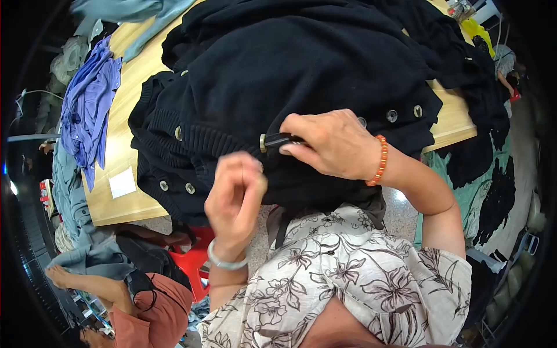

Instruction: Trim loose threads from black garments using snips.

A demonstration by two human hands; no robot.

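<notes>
My right hand (331, 145) pinches a small dark tool (279, 139) between thumb and fingers, its tip against a pale button (263, 142) on the black cardigan (301, 69), which lies heaped on the wooden table (125, 145) just in front of me. My left hand (235, 194) is curled shut just below it at the knit's ribbed edge, though I cannot tell what it grips. A purple shirt (87, 110) lies at the table's left edge, a white paper slip (122, 183) near it
</notes>
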